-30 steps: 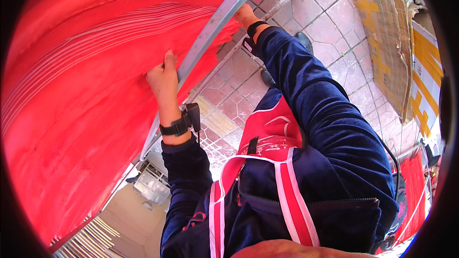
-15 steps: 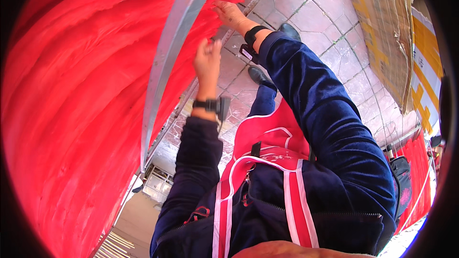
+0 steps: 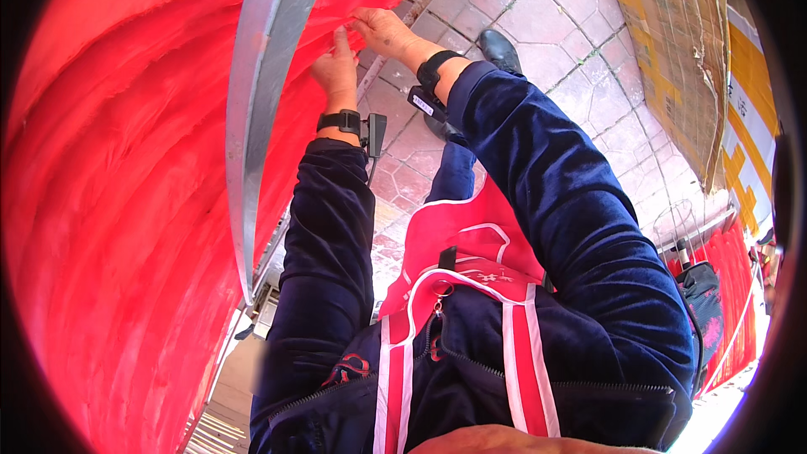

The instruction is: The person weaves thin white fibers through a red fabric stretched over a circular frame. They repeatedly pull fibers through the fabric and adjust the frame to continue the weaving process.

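Note:
Many layers of thin red sheeting, cloth or paper I cannot tell, fill the left side and hang in overlapping folds. My right hand pinches the loose edge of a red sheet near the top. Just left of it and a little nearer, my left hand is closed at the same edge, its fingers partly lost against the red. The two hands are almost touching. Each wrist wears a black strap with a small device.
A grey metal bar runs up in front of the sheets, left of my hands. A taped cardboard box stands at the right on the tiled pavement. A dark bag hangs at the lower right.
My left hand has moved up and left, from hanging loose to the sheet's edge beside my right hand. My right hand has shifted slightly left and down, and the view has turned a little.

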The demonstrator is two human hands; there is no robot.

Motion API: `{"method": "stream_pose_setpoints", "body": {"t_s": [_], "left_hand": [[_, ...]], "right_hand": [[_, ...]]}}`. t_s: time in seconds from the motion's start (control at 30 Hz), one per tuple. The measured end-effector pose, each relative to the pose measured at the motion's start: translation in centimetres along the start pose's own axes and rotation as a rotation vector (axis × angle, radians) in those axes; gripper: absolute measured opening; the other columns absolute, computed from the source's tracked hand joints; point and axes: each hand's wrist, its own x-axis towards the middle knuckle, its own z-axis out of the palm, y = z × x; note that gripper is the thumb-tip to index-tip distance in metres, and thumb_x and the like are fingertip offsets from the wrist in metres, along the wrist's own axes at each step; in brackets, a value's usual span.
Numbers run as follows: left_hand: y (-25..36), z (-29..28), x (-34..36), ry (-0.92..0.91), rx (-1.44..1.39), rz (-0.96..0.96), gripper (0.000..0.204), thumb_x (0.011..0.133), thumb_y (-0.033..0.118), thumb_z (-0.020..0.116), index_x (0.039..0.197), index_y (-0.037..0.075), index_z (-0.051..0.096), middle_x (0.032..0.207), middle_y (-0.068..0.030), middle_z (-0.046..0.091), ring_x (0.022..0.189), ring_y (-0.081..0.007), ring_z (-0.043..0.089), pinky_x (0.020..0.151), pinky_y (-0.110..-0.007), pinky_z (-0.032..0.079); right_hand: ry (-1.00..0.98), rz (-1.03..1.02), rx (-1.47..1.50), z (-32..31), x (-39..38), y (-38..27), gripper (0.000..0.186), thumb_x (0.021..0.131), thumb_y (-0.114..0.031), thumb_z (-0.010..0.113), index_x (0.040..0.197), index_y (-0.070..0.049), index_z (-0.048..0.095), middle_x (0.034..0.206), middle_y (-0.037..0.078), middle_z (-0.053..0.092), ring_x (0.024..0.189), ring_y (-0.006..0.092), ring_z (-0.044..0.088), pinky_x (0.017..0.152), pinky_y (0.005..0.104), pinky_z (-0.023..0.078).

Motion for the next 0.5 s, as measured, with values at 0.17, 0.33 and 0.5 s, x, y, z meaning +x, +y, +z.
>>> {"method": "stream_pose_setpoints", "body": {"t_s": [0.17,0.33,0.5], "left_hand": [[-1.5,-0.4,1.1,0.207,-0.246,-0.179,0.054,0.095,0.041,0.061,0.087,-0.013,0.064,0.077,-0.0185,0.07,0.053,-0.0223,0.067,0.046,-0.032,0.056],[-3.9,-3.9,0.8,0.159,-0.079,-0.234,0.049,0.1,0.032,0.054,0.104,-0.016,0.057,0.097,-0.0194,0.071,0.067,-0.0266,0.071,0.052,-0.032,0.06],[-6.1,-6.5,1.0,0.217,-0.056,-0.235,0.051,0.098,0.037,0.054,0.092,-0.013,0.064,0.084,-0.0171,0.071,0.058,-0.0248,0.069,0.047,-0.03,0.055]], "right_hand": [[-0.002,0.072,-0.023,-0.8,0.7,-0.2,0.024,0.095,-0.022,0.058,0.111,-0.005,0.064,0.086,0.02,0.067,0.078,0.0339,0.066,0.072,0.039,0.053],[0.177,-0.027,-0.099,-3.7,3.4,-0.4,0.026,0.095,-0.026,0.059,0.111,-0.007,0.064,0.087,0.023,0.066,0.08,0.0403,0.066,0.071,0.0421,0.052],[0.302,-0.001,-0.145,-5.3,5.4,0.0,0.021,0.091,-0.021,0.059,0.1,-0.004,0.067,0.096,0.025,0.066,0.095,0.0428,0.063,0.081,0.0461,0.053]]}}
